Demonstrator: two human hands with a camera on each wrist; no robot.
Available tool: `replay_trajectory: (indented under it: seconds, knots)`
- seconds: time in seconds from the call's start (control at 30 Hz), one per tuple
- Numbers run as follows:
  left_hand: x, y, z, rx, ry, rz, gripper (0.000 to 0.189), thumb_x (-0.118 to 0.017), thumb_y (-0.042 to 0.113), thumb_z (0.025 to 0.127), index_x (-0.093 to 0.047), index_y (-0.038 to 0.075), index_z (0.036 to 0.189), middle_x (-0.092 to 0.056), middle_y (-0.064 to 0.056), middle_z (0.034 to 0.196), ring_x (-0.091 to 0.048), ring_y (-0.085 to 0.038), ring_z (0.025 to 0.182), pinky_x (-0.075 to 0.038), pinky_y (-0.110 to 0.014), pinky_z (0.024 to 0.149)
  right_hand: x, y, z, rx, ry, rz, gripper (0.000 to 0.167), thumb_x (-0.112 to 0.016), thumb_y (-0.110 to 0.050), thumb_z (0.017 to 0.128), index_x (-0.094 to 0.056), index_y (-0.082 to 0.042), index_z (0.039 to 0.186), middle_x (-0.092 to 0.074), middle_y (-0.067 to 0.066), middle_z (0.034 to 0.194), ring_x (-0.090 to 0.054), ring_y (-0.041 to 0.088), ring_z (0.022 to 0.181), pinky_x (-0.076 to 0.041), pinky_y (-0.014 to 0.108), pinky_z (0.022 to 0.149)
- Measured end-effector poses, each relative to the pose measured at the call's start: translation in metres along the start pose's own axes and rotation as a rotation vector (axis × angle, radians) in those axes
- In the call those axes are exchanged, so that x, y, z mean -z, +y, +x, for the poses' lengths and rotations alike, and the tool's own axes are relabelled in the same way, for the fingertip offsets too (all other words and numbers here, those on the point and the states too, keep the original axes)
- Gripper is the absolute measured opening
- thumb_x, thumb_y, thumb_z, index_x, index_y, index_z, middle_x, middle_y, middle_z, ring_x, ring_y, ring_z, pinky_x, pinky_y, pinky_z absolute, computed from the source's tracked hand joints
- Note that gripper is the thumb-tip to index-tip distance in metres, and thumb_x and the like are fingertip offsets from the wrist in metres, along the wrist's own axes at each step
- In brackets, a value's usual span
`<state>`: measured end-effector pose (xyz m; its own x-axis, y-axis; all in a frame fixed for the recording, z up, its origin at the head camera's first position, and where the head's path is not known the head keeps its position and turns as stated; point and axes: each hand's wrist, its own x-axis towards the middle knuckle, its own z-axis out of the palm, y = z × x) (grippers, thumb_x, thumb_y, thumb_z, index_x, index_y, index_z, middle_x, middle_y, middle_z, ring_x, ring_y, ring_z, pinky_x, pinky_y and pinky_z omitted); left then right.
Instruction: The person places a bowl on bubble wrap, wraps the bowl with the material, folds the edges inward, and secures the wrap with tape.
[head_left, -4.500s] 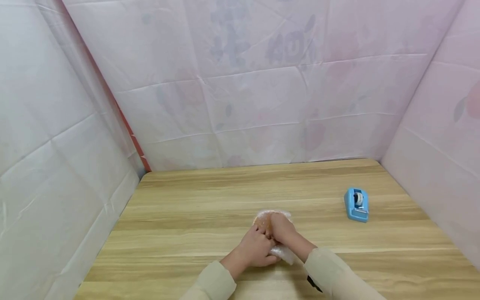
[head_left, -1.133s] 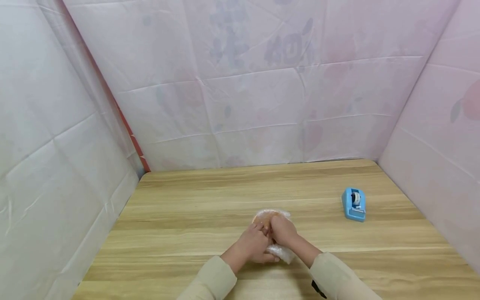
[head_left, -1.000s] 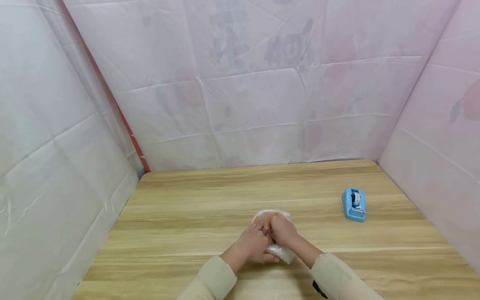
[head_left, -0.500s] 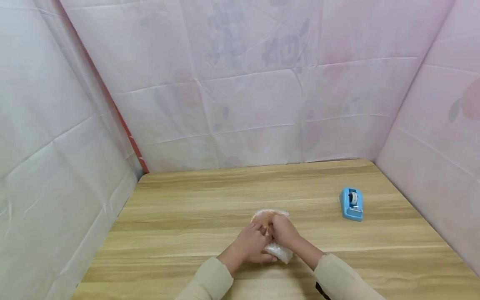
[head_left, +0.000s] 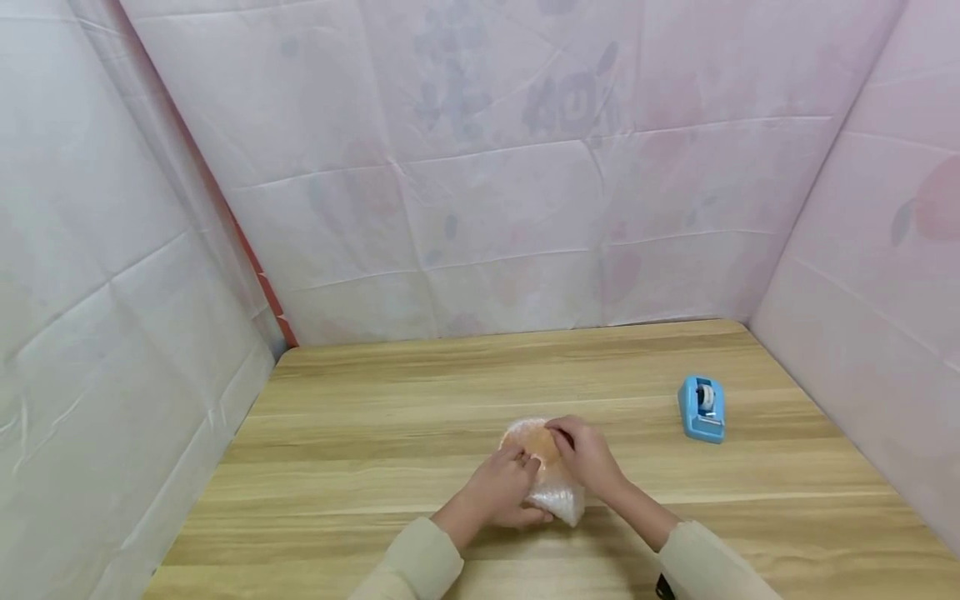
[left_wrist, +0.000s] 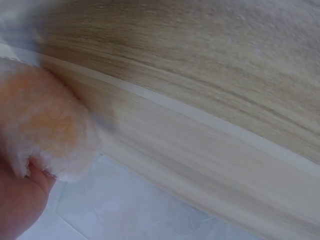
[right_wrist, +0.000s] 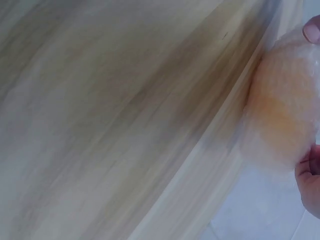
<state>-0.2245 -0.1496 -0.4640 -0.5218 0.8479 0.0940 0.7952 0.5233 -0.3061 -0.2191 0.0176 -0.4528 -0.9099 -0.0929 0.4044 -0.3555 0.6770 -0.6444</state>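
Note:
A bundle of clear bubble wrap [head_left: 558, 500] with something round and orange inside stands near the front middle of the table. My left hand [head_left: 498, 492] grips its left side, fingers over its face and thumb low at its bottom corner. In the left wrist view, the left hand [left_wrist: 22, 200] holds the lower end of the wrapped bundle [left_wrist: 50, 120]. My right hand [head_left: 592, 458] holds the upper right edge with curled fingers. The wrapped bundle [right_wrist: 282, 110] looks blurred in the right wrist view. The wrap hides what the orange thing is.
A blue tape dispenser [head_left: 703, 410] with a roll of clear tape stands at the right of the wooden table [head_left: 375, 400]. White sheets [head_left: 487, 208] with faint prints hang behind and at both sides.
The right hand has moved from the middle of the bundle out to its upper right edge, baring more of the orange face. The left hand keeps its hold.

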Motion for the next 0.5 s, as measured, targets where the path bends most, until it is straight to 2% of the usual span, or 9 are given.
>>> replay_trajectory:
  seconds: [0.13, 0.3, 0.4, 0.5]
  knots:
    - [0.002, 0.002, 0.0, 0.025, 0.001, 0.009, 0.065, -0.043, 0.071, 0.082, -0.061, 0.013, 0.106, -0.068, 0.004, 0.096, -0.057, -0.01, 0.098, -0.038, -0.023, 0.096, 0.008, 0.006, -0.003, 0.062, 0.069, 0.025, 0.011, -0.057, 0.011, 0.083, -0.066, 0.008, 0.09, -0.063, 0.015, 0.078, -0.043, -0.003, 0.059, -0.043, 0.016, 0.048]
    - [0.001, 0.005, 0.0, 0.04, 0.009, -0.023, 0.066, -0.043, 0.07, 0.082, -0.061, 0.012, 0.108, -0.068, 0.002, 0.1, -0.056, -0.011, 0.098, -0.04, -0.022, 0.094, 0.02, 0.01, -0.008, 0.074, 0.114, 0.027, 0.012, -0.057, 0.011, 0.082, -0.066, 0.007, 0.088, -0.06, 0.008, 0.071, -0.041, -0.005, 0.058, -0.04, 0.017, 0.046]
    - [0.0, 0.005, -0.001, 0.043, 0.023, -0.058, 0.07, -0.043, 0.071, 0.082, -0.059, 0.011, 0.115, -0.066, 0.0, 0.11, -0.056, -0.013, 0.108, -0.04, -0.023, 0.1, 0.027, 0.011, -0.012, 0.071, 0.135, 0.021, 0.012, -0.058, 0.011, 0.082, -0.066, 0.006, 0.087, -0.058, 0.005, 0.069, -0.04, -0.005, 0.058, -0.039, 0.017, 0.046]
    - [0.0, 0.004, -0.004, 0.056, 0.049, -0.106, 0.078, -0.042, 0.073, 0.081, -0.052, 0.01, 0.125, -0.06, -0.002, 0.125, -0.049, -0.017, 0.122, -0.037, -0.028, 0.107, 0.035, 0.013, -0.017, 0.068, 0.156, -0.005, 0.013, -0.058, 0.011, 0.081, -0.067, 0.004, 0.087, -0.059, 0.004, 0.069, -0.04, -0.006, 0.058, -0.039, 0.017, 0.046]
